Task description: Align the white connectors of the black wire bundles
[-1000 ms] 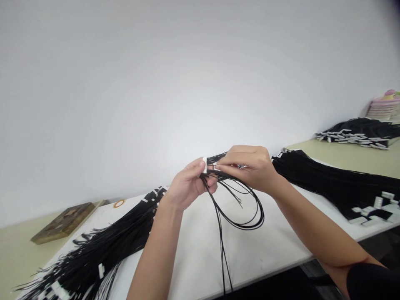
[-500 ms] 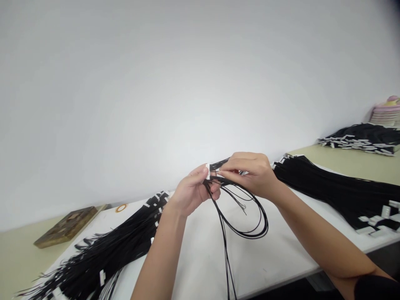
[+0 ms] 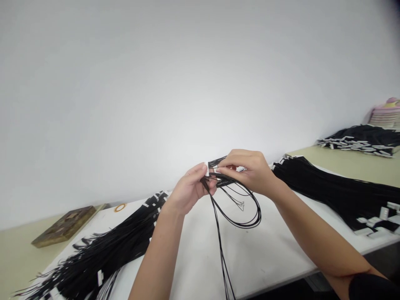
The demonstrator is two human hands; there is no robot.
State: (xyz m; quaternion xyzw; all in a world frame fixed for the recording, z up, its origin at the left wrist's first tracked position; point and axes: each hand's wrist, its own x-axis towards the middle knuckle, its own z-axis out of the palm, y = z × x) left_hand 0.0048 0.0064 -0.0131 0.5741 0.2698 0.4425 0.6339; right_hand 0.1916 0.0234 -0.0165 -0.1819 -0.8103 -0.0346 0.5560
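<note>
In front of the wall, my left hand [image 3: 190,185] grips a white connector [image 3: 206,168] between thumb and fingers. Thin black wires [image 3: 254,223] run from that connector; some curve in a wide loop below my hands, others hang down past the table's front. My right hand [image 3: 245,168] is closed in a pinch just right of the connector, with thumb and forefinger on what looks like a single black wire end. The tip itself is too small to make out. Several loose wire ends dangle under the right hand.
A pile of black wires with white connectors [image 3: 125,233] lies at left on the white table [image 3: 200,258]. Another bundle [image 3: 331,187] lies at right, with a further heap [image 3: 362,139] behind it. At left are a brown block [image 3: 65,225] and an orange ring [image 3: 120,207].
The wire loop and hanging wires have swung slightly left. Both hands have shifted a little up and left, still holding the connector and pinching beside it.
</note>
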